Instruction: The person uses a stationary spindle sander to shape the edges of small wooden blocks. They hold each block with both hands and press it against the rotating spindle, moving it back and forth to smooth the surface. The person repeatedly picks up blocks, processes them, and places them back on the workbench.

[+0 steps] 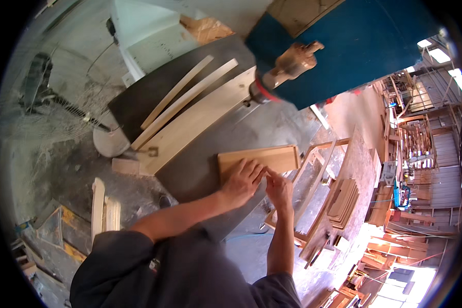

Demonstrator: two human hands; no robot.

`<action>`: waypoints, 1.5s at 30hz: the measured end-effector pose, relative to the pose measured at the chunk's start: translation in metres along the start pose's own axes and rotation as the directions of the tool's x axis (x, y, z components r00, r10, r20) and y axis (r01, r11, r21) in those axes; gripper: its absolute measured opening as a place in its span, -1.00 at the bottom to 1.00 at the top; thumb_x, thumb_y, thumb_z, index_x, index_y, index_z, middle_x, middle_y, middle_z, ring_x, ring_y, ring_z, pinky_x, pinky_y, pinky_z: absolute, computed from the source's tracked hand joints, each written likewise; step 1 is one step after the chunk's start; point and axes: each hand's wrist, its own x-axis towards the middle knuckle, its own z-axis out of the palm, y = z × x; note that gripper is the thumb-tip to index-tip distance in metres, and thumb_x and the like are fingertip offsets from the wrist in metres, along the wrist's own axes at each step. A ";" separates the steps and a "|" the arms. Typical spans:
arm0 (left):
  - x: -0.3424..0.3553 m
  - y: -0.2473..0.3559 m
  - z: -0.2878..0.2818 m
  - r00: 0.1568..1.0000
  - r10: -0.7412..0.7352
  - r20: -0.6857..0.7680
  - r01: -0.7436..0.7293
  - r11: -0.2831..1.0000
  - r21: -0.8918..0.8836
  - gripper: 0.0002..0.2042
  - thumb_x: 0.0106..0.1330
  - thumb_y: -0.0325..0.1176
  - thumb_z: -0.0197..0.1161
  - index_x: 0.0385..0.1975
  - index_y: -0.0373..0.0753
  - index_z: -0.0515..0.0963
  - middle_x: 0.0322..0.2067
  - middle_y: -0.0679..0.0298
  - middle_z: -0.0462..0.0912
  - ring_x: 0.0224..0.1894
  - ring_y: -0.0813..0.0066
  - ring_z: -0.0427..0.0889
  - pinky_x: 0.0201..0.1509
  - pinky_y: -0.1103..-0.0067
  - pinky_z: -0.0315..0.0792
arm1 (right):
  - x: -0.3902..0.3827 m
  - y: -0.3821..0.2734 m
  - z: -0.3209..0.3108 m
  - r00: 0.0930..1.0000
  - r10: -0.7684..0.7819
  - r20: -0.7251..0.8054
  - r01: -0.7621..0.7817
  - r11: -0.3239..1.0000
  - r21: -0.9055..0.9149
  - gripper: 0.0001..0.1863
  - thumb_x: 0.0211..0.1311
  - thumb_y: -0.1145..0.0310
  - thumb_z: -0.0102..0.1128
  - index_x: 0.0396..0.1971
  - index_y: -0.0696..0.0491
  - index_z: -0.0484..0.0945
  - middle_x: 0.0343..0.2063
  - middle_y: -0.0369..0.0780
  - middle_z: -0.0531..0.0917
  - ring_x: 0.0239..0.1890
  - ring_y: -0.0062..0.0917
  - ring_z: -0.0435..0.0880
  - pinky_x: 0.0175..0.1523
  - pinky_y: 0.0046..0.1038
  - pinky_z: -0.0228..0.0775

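A flat rectangular wooden panel (262,157) with a raised rim or groove along its edges lies on the dark grey machine table (190,172). My left hand (241,180) rests on the panel's near left part, fingers stretched out over its face. Close beside it, my right hand (279,191) is closed at the panel's near edge, its fingertips pinched together by the left fingertips. Whatever the right fingers may hold is too small to see. Beyond the panel, a long pale board (197,123) runs diagonally across the table.
Two narrow wood strips (190,95) lie beyond the pale board. A dark, red-ringed machine head (262,92) stands near a large blue panel (354,49). At right, a wooden frame (305,197) and stacked thin boards (344,203) rest on a bench. A caged fan (61,110) stands left.
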 end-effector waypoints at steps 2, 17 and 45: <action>-0.011 -0.013 -0.002 0.990 0.095 -0.107 -0.084 0.991 0.103 -0.47 0.29 -0.18 0.39 0.24 -0.27 0.62 0.31 0.11 0.61 0.44 0.08 0.50 0.60 0.05 0.25 | -0.008 -0.002 -0.004 0.976 -0.177 -0.126 0.163 0.980 -0.114 -0.42 0.22 0.16 0.56 0.27 -0.12 0.71 0.20 0.01 0.72 0.28 -0.01 0.67 0.22 -0.05 0.60; -0.014 -0.087 -0.001 0.930 0.066 -0.362 -0.115 0.987 -0.114 -0.68 0.33 -0.42 0.30 0.07 -0.35 0.65 0.19 0.03 0.66 0.36 -0.04 0.58 0.52 0.08 0.41 | 0.015 -0.027 0.026 0.882 -0.320 -0.347 0.296 0.947 -0.122 -0.25 -0.03 -0.08 0.68 0.21 -0.16 0.69 0.17 -0.02 0.57 0.28 0.04 0.49 0.41 0.10 0.26; 0.037 -0.132 0.013 0.956 0.170 -0.240 -0.211 0.965 -0.158 -0.59 0.42 -0.31 0.28 0.24 -0.22 0.66 0.38 0.21 0.60 0.51 0.18 0.45 0.61 0.22 0.27 | 0.042 -0.046 0.066 0.857 -0.277 -0.434 0.169 0.948 -0.271 -0.31 0.34 -0.02 0.39 0.45 -0.18 0.55 0.30 0.13 0.46 0.32 0.16 0.40 0.47 0.13 0.19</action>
